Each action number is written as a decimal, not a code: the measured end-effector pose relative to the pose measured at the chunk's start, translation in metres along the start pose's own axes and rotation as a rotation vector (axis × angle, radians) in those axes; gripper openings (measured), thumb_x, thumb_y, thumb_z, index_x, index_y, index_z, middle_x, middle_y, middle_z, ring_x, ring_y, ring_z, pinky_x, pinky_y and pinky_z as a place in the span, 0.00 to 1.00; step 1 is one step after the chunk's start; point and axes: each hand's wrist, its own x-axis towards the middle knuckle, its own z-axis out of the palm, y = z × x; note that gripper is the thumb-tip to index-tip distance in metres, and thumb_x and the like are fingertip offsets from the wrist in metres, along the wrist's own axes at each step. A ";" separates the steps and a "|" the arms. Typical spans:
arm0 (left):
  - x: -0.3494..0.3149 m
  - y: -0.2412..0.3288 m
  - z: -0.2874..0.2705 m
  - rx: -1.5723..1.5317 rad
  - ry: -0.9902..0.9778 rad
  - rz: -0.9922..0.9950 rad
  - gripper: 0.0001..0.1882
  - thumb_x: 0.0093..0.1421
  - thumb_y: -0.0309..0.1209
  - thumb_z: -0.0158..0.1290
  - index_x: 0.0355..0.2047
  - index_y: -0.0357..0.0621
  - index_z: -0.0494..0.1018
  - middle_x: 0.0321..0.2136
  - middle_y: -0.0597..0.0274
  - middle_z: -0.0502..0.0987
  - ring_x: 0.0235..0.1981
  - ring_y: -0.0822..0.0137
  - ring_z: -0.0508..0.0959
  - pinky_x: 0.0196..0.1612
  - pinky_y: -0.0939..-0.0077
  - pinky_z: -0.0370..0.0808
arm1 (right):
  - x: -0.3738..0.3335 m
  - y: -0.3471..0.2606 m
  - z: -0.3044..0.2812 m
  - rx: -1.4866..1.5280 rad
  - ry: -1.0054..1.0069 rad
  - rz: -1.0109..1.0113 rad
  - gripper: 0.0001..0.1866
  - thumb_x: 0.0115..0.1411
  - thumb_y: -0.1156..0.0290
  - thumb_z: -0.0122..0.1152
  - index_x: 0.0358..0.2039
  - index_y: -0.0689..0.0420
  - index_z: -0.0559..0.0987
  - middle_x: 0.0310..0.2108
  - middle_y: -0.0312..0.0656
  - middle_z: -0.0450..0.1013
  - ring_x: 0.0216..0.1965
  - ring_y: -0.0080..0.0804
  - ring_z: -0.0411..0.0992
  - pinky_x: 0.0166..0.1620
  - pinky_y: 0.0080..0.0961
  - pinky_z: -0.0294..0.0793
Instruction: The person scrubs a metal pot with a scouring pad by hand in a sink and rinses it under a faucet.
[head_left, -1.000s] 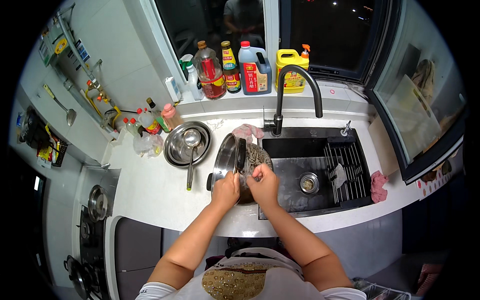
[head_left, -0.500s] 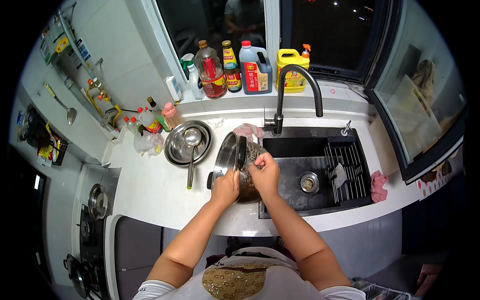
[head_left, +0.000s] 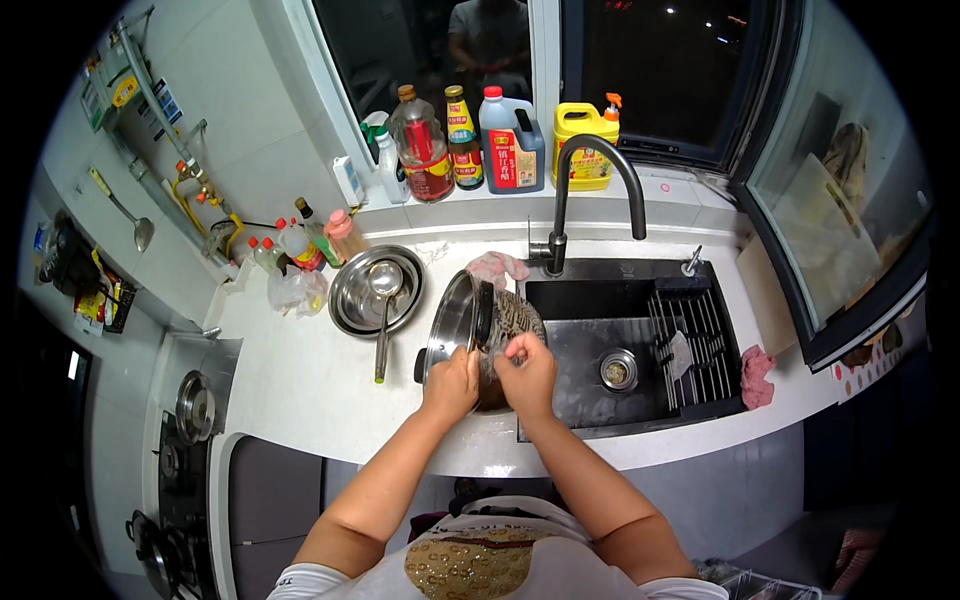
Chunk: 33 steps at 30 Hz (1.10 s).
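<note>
A steel pot (head_left: 452,312) with black handles stands tipped on its edge on the counter, at the sink's left side. Its open side faces left, and its underside, streaked grey and brown, faces right. My left hand (head_left: 452,385) is closed around the pot's near rim and holds it up. Against the underside, my right hand (head_left: 527,374) has its fingers pinched together; whatever they hold is hidden. Right of the pot lies the black sink (head_left: 580,365) with a drain strainer.
Left of the pot, a ladle (head_left: 385,280) rests across nested steel bowls (head_left: 345,310). A black faucet (head_left: 560,215) arches over the sink, whose right side carries a drying rack (head_left: 700,340). Bottles (head_left: 513,145) line the sill. Pink cloths (head_left: 757,378) lie by the sink.
My right hand has slid slightly down and left along the pot's underside, uncovering more of its streaked surface. My left hand keeps its hold on the rim.
</note>
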 end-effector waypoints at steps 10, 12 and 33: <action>0.001 -0.003 -0.001 -0.007 -0.001 0.026 0.14 0.65 0.33 0.43 0.26 0.36 0.65 0.15 0.38 0.70 0.19 0.36 0.72 0.22 0.47 0.67 | 0.006 0.002 0.001 -0.055 0.013 -0.080 0.07 0.43 0.80 0.62 0.19 0.61 0.70 0.18 0.40 0.68 0.23 0.27 0.69 0.31 0.24 0.69; -0.001 -0.004 0.001 0.016 0.008 0.028 0.14 0.65 0.34 0.44 0.26 0.36 0.65 0.13 0.39 0.70 0.18 0.38 0.73 0.22 0.47 0.68 | 0.015 -0.003 0.006 -0.035 0.049 -0.067 0.08 0.43 0.80 0.62 0.19 0.61 0.70 0.17 0.40 0.68 0.22 0.27 0.68 0.30 0.24 0.68; -0.001 0.000 0.001 0.069 -0.046 -0.013 0.14 0.66 0.34 0.42 0.26 0.36 0.64 0.16 0.37 0.69 0.21 0.35 0.71 0.24 0.46 0.66 | 0.006 0.000 -0.021 0.011 0.020 0.020 0.08 0.44 0.79 0.64 0.21 0.59 0.72 0.20 0.34 0.71 0.25 0.20 0.68 0.32 0.21 0.69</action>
